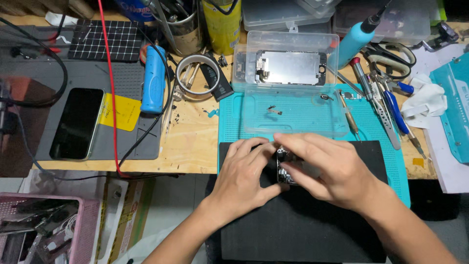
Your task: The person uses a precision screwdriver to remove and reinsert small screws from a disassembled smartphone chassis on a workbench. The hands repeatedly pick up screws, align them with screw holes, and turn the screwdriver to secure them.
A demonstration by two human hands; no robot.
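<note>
Both hands meet over a black mat (312, 230) on the table (190, 142). The left hand (244, 171) and right hand (322, 166) pinch an opened phone (285, 168) between their fingers (254, 146), which close narrowly around its edges. Just beyond the fingertips stands a clear plastic box (293, 88) holding a screen panel (290, 67); screwdrivers (373, 98) lie past the right fingers.

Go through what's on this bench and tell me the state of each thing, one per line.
Left hand: fingers bent, resting on the opened phone.
Right hand: fingers pinching at the opened phone.
Opened phone: insides exposed, lying on the black mat, mostly covered by hands.
Clear plastic box: open, a phone screen panel inside.
Black phone: screen dark, lying flat.
Tape roll: lying flat.
</note>
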